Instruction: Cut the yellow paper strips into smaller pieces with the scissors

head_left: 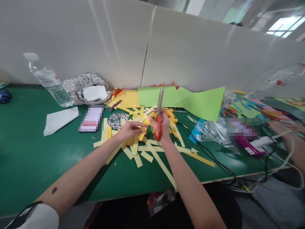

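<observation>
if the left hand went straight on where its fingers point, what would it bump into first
Most likely the right hand, which holds the scissors; depth is hard to judge here, so the left hand might pass under it instead.

Soft indoor light, bright window [284, 26] upper right, pale flare streaks across partition [128, 47], right edge blurred
</observation>
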`<state>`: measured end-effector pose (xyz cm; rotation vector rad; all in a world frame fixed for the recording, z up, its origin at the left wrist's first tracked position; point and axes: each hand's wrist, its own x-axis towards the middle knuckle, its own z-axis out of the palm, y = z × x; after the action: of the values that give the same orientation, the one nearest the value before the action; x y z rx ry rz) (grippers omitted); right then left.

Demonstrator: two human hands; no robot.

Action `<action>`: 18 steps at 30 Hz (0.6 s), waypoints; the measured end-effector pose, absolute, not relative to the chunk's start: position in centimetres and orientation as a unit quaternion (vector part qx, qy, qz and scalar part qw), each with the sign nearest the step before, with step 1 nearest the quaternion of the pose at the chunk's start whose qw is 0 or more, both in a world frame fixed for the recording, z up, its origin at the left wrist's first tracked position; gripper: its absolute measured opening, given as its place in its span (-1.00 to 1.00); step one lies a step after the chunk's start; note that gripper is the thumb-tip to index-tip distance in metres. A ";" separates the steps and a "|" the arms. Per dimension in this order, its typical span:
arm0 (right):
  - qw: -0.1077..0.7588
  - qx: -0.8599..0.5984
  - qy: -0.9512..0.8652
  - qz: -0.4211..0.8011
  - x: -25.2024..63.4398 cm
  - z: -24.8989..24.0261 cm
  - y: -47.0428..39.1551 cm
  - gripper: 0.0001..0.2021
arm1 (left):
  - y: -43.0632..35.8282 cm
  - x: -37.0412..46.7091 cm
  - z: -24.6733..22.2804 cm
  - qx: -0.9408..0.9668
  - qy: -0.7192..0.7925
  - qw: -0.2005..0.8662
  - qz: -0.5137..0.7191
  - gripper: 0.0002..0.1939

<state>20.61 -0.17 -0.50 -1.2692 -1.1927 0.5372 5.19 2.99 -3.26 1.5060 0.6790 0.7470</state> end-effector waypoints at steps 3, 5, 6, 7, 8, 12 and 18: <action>0.624 -0.542 -0.502 0.255 20.7 -0.5 -0.1 -0.69 | 3.0 5.2 -3.2 0.663 0.273 0.614 0.331 -0.64; 0.632 -0.542 -0.490 0.260 20.7 -0.6 0.1 -0.69 | 2.9 5.2 -3.1 0.668 0.261 0.612 0.334 -0.67; 0.634 -0.543 -0.485 0.259 20.7 -0.7 0.2 -0.69 | 2.9 5.1 -3.0 0.669 0.258 0.613 0.332 -0.67; 0.636 -0.545 -0.481 0.258 20.8 -0.7 0.3 -0.69 | 2.8 5.1 -2.9 0.669 0.255 0.616 0.328 -0.66; 0.637 -0.547 -0.480 0.255 20.8 -0.8 0.4 -0.70 | 2.8 5.1 -2.8 0.668 0.253 0.620 0.325 -0.64; 0.641 -0.540 -0.484 0.252 21.0 -0.8 0.5 -0.69 | 2.6 5.0 -2.4 0.673 0.244 0.627 0.306 -0.56; 0.646 -0.548 -0.473 0.243 21.3 -0.6 0.4 -0.68 | 2.7 4.9 -2.4 0.701 0.212 0.615 0.292 -0.46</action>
<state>21.26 0.37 -0.61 -1.2477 -1.0757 0.5533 4.89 2.67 -2.41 1.6147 0.4887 0.6734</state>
